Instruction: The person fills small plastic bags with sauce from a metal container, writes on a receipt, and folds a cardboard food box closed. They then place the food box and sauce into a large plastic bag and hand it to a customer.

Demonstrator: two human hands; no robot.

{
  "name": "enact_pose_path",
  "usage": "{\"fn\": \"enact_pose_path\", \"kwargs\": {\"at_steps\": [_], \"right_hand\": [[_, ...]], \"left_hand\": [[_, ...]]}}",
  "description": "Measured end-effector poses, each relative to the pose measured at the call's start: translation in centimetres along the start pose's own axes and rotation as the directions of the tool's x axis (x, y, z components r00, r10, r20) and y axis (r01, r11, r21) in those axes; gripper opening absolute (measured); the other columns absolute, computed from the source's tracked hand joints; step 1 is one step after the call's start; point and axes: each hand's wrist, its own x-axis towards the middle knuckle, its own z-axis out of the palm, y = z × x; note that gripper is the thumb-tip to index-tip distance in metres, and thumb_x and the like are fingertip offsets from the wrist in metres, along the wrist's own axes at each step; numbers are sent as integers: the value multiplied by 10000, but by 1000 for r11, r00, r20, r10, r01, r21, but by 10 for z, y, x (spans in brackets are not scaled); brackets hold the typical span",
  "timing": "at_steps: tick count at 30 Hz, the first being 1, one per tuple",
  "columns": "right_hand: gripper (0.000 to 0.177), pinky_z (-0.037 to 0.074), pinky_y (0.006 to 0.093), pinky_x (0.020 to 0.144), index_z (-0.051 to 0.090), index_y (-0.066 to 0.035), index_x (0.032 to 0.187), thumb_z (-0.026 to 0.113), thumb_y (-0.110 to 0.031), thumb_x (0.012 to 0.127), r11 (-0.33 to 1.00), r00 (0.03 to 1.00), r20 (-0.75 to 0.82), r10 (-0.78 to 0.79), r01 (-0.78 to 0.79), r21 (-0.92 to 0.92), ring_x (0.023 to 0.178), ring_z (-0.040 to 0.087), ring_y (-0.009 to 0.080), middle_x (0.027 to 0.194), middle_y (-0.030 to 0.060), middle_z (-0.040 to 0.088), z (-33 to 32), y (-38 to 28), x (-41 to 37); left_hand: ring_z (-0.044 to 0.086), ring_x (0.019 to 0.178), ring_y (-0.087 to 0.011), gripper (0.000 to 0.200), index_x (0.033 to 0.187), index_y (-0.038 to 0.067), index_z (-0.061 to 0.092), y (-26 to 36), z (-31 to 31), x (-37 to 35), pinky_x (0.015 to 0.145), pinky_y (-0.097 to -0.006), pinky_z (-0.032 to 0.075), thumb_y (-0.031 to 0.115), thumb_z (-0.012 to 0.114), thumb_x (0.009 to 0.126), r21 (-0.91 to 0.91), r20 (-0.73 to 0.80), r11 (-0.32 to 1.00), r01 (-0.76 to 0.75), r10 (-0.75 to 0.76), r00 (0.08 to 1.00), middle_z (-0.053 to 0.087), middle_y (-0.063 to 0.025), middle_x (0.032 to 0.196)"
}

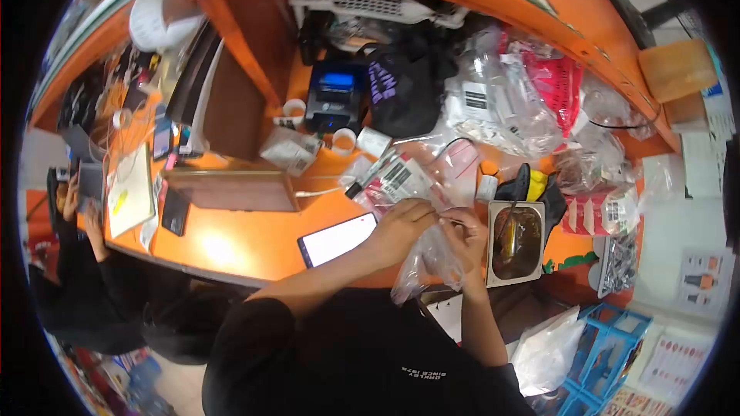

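A crumpled clear plastic bag [428,260] hangs between my two hands over the front edge of the orange desk. My left hand [407,225] is closed on the bag's upper part, fingers curled. Close beside it, my right hand [465,236] pinches the same bag, fingertips near the left hand's. Just behind the hands lies a clear package with a printed label [395,179]. A phone with a lit white screen [336,240] rests under my left forearm. To the right of my right hand stands a metal tray [516,243] with brownish contents that I cannot make out.
A label printer [336,96] and a black bag [412,81] stand at the back. Plastic-wrapped parcels [501,104] are piled at back right. Tape rolls [344,141] lie nearer. A co-worker's hands [85,212] show at far left. Blue crates [601,354] stand low at right.
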Motion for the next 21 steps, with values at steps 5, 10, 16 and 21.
{"fn": "enact_pose_path", "kwargs": {"at_steps": [5,10,16,21], "right_hand": [[107,439,222,743,638,12,895,628,37,791,990,991,-80,107,-99,105,814,579,105,865,67,642,-6,-7,-2],[114,457,209,602,618,30,886,590,60,779,950,996,-3,93,-89,-300,664,587,82,773,66,652,-33,-28,6],[111,450,223,564,621,14,876,598,45,772,970,993,-15,120,-120,-211,660,591,98,771,78,649,-20,-19,11],[120,455,256,618,621,3,858,613,14,738,981,991,93,93,-75,-180,708,589,147,799,77,591,2,14,7]], "left_hand": [[533,1080,-305,383,1051,-8,593,-2,4,-7,935,-385,431,7,565,670,26,11,1000,2,-3,1000,573,-139,1122],[528,1099,-286,368,1043,9,604,-6,4,-10,953,-371,418,18,575,677,63,22,998,-17,16,1000,581,-131,1127],[445,1195,-313,273,981,15,607,-1,-2,-3,989,-434,362,77,583,716,257,-180,963,-84,133,975,508,-131,1241],[450,1138,-316,253,978,4,562,-3,-4,10,968,-417,362,54,544,730,209,48,971,-115,108,993,489,-146,1187]]}}
